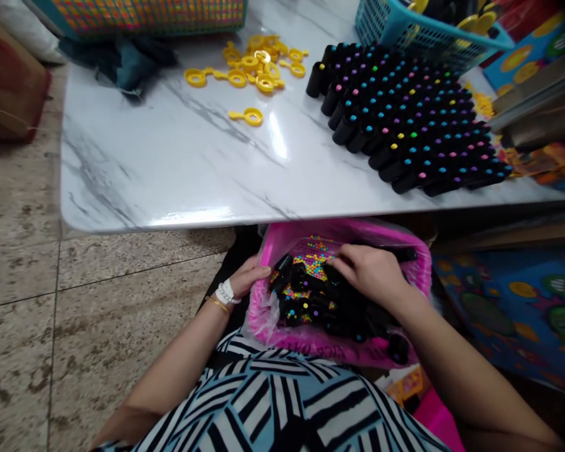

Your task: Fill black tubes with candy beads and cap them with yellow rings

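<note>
A pink basket [257, 314] lined with clear plastic rests at my lap, under the table's front edge. My left hand [248, 276] grips its left rim, the thumb lying over the edge. Inside are loose black tubes [311, 285], some showing a coloured dot at the end, among many tiny coloured beads [314, 267]. Over the right half of the basket, my right hand [370, 273] reaches in with curled fingers among the tubes. Its fingertips are partly hidden, so what they hold cannot be made out.
On the marbled table [169, 169] stand tight rows of black tubes [405, 119] with coloured dots. Yellow ring-shaped pieces [253, 117] lie left of them. Behind are a blue basket [433, 41], a green basket [150, 28] of beads and a dark cloth [127, 63].
</note>
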Tool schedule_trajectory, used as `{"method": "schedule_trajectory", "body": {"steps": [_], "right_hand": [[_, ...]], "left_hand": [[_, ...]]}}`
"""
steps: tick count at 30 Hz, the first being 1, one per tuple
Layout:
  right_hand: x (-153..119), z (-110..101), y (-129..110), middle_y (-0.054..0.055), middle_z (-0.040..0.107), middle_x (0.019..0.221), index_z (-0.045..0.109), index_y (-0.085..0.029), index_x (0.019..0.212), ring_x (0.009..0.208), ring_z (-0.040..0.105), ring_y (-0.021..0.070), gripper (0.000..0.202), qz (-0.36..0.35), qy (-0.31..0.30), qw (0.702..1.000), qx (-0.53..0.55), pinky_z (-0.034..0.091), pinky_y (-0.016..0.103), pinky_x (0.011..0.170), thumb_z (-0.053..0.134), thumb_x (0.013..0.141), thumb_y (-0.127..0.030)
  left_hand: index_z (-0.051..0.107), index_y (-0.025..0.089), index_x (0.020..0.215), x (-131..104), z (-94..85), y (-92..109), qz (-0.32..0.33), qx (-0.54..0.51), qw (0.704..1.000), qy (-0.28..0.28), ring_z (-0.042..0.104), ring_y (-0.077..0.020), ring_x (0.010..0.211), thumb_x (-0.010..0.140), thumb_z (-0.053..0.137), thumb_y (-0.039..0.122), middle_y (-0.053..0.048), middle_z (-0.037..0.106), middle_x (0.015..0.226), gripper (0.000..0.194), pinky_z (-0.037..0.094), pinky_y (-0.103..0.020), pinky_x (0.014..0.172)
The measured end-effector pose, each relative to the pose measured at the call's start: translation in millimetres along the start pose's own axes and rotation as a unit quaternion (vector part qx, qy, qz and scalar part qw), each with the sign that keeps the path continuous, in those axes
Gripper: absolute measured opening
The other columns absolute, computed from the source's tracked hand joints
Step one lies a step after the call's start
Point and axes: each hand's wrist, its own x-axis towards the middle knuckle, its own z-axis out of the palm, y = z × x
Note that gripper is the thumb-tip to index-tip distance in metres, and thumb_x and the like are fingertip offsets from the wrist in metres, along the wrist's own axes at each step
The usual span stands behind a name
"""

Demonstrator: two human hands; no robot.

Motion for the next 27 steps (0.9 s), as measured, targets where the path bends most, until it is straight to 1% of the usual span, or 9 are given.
{"method": "schedule_trajectory", "body": {"steps": [2, 3, 6, 9, 13, 16, 19, 22, 27], "right_hand": [[3, 4, 2, 0.010, 0.073, 0.083, 0.066, -0.020, 0.093, 0.074, 0.067, 0.0235, 0.033, 0.058, -0.009, 0.998, -0.022, 0.040, 0.029, 0.060, 0.055, 0.090, -0.051], [3, 9, 1, 0.010, 0.072, 0.081, 0.066, -0.019, 0.094, 0.073, 0.067, 0.0240, 0.033, 0.058, -0.032, 0.997, -0.026, 0.040, 0.029, 0.059, 0.058, 0.088, -0.050], [1, 26, -8, 0.011, 0.071, 0.091, 0.065, -0.018, 0.099, 0.085, 0.065, 0.0240, 0.020, -0.037, -0.079, 0.996, -0.014, 0.043, 0.030, 0.068, 0.062, 0.088, -0.034], [-1, 31, -15, 0.012, 0.067, 0.101, 0.065, -0.016, 0.102, 0.094, 0.058, 0.0247, 0.016, -0.146, -0.045, 0.987, -0.046, 0.042, 0.032, 0.077, 0.056, 0.090, -0.020], [2, 24, -11, 0.014, 0.064, 0.098, 0.065, -0.015, 0.101, 0.089, 0.052, 0.0267, 0.018, -0.182, 0.002, 0.976, -0.121, 0.039, 0.036, 0.074, 0.049, 0.092, -0.014], [3, 28, -14, 0.013, 0.063, 0.097, 0.065, -0.015, 0.099, 0.089, 0.051, 0.0260, 0.017, -0.202, -0.005, 0.973, -0.114, 0.040, 0.034, 0.074, 0.050, 0.092, -0.014], [4, 43, -27, 0.011, 0.064, 0.096, 0.065, -0.016, 0.098, 0.090, 0.054, 0.0236, 0.016, -0.203, -0.022, 0.978, -0.051, 0.042, 0.031, 0.072, 0.051, 0.092, -0.014], [10, 54, -36, 0.009, 0.065, 0.096, 0.065, -0.016, 0.098, 0.091, 0.059, 0.0206, 0.012, -0.187, -0.042, 0.978, 0.080, 0.047, 0.029, 0.076, 0.058, 0.088, -0.014], [11, 42, -18, 0.007, 0.067, 0.098, 0.063, -0.018, 0.112, 0.083, 0.063, 0.0172, 0.030, -0.115, -0.012, 0.947, 0.299, 0.053, 0.031, 0.076, 0.067, 0.083, -0.020]], "left_hand": [[0.069, 0.013, 0.102, 0, 0.5, 0, 0.001, -0.001, 1.000, 0.002, 0.056, -0.0158, 0.068, 0.066, 0.078, 0.045, -0.003, 0.067, 0.081, 0.049, 0.043, -0.025, 0.064], [0.069, 0.013, 0.101, 0, 1.0, 1, 0.001, -0.001, 1.000, 0.003, 0.055, -0.0156, 0.067, 0.066, 0.078, 0.045, -0.003, 0.066, 0.080, 0.049, 0.042, -0.025, 0.063], [0.069, 0.013, 0.100, 0, 2.9, 2, -0.004, -0.002, 1.000, 0.004, 0.055, -0.0154, 0.067, 0.064, 0.079, 0.046, -0.003, 0.066, 0.079, 0.050, 0.042, -0.025, 0.063], [0.069, 0.012, 0.104, 1, 4.4, 3, 0.006, -0.003, 1.000, -0.001, 0.057, -0.0174, 0.072, 0.064, 0.078, 0.046, -0.005, 0.068, 0.086, 0.054, 0.043, -0.027, 0.067], [0.067, 0.013, 0.112, 0, 6.0, 3, 0.018, 0.004, 1.000, -0.006, 0.059, -0.0182, 0.076, 0.065, 0.076, 0.047, -0.006, 0.070, 0.095, 0.058, 0.043, -0.028, 0.071], [0.068, 0.013, 0.109, 0, 7.1, 4, 0.012, 0.006, 1.000, 0.005, 0.058, -0.0172, 0.072, 0.066, 0.077, 0.047, -0.005, 0.070, 0.090, 0.056, 0.043, -0.028, 0.069], [0.069, 0.012, 0.107, 0, 8.4, 6, 0.007, 0.009, 1.000, 0.008, 0.060, -0.0193, 0.074, 0.064, 0.077, 0.047, -0.006, 0.071, 0.087, 0.056, 0.043, -0.028, 0.068], [0.068, 0.012, 0.110, -1, 9.7, 8, 0.014, 0.007, 1.000, -0.007, 0.063, -0.0249, 0.086, 0.065, 0.077, 0.047, -0.008, 0.072, 0.094, 0.057, 0.045, -0.031, 0.073], [0.066, 0.012, 0.115, -2, 8.9, 7, 0.011, 0.003, 1.000, -0.006, 0.064, -0.0234, 0.081, 0.066, 0.076, 0.048, -0.008, 0.072, 0.094, 0.061, 0.045, -0.031, 0.073]]}}
